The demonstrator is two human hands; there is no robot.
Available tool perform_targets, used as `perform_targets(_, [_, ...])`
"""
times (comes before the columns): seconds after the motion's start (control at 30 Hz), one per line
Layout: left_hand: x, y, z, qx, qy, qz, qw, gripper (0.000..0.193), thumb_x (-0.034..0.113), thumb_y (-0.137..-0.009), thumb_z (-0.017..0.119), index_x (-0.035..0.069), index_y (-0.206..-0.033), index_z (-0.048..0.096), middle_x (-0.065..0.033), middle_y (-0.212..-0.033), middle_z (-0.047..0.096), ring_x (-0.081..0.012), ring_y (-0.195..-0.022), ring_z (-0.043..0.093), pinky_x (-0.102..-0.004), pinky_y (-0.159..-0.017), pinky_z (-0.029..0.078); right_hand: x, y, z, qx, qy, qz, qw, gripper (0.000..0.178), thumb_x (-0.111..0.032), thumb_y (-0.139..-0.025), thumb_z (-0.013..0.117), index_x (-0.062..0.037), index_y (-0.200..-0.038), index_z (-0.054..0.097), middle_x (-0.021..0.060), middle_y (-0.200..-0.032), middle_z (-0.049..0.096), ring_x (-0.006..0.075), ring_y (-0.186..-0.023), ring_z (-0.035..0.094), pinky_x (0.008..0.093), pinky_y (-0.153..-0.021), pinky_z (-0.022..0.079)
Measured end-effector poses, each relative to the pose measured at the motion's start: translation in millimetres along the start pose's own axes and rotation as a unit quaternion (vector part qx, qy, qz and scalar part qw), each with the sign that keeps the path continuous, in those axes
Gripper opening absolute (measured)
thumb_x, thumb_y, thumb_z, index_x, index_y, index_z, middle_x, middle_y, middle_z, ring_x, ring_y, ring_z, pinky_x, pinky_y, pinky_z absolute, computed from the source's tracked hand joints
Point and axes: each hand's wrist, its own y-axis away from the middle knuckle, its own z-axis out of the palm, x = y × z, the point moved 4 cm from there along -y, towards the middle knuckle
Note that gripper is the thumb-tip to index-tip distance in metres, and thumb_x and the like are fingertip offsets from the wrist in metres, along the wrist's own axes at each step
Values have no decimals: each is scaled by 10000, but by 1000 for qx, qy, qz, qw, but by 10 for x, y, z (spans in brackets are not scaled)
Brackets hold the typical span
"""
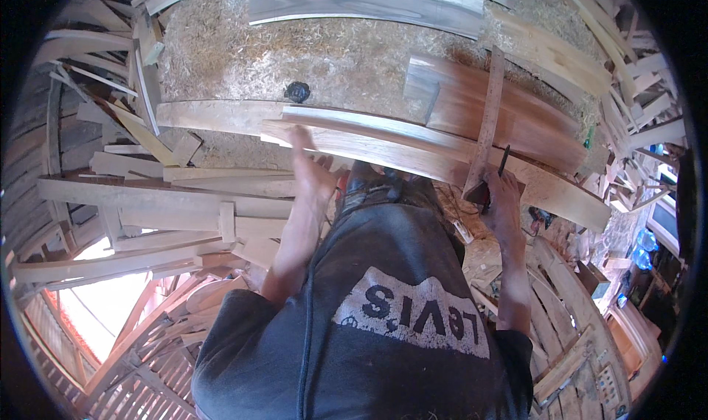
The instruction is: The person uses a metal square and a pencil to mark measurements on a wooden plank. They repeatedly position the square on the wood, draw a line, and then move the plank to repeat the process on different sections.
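A pale wooden board (376,143) lies crosswise in front of me, along the near edge of other planks. My left hand (313,173) is at its left end, slightly blurred, with the thumb over the wood and the fingers spread apart below its edge. At the right end, my right hand (505,199) is closed round a try square near its stock, and a dark pencil (504,160) stands up from the same hand. The square's long blade (493,99) points away from me, across the board and onto a wider brown plank (516,110).
A small black round object (297,91) rests on the shavings-covered surface (221,58) beyond the board. Another long plank (361,5) lies farther off. Stacked timber (162,199) fills the left side, and offcuts (649,110) are heaped at the right.
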Motion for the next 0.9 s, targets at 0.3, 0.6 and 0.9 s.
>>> perform_targets(0.3, [-77, 272, 111, -24, -129, 15, 991, 706, 353, -1007, 720, 58, -1572, 417, -132, -1493, 539, -289, -1346, 560, -541, -1032, 489, 342, 650, 9, 148, -19, 80, 986, 630, -136, -886, 786, -11, -1451, 537, 172, -1451, 615, 361, -1350, 562, 486, -1172, 401])
perform_targets(0.6, [-275, 141, -304, -102, -68, 38, 992, 518, 374, -1047, 631, 58, -1450, 551, -130, -1438, 631, -295, -1358, 571, -474, -1149, 450, 249, 864, 58, 251, -254, 204, 911, 585, -113, -1048, 668, 61, -1538, 401, 195, -1551, 534, 327, -1415, 521, 428, -1166, 434])
perform_targets(0.9, [-726, -314, -654, -9, 135, 79, 988, 1105, 965, -892, 206, 204, -1693, 223, -117, -1742, 236, -404, -1560, 278, -595, -1263, 252, 77, 1096, 550, 317, -291, 330, 840, 521, -110, -1034, 709, 123, -1447, 493, 228, -1436, 613, 234, -1294, 596, 362, -1045, 509])
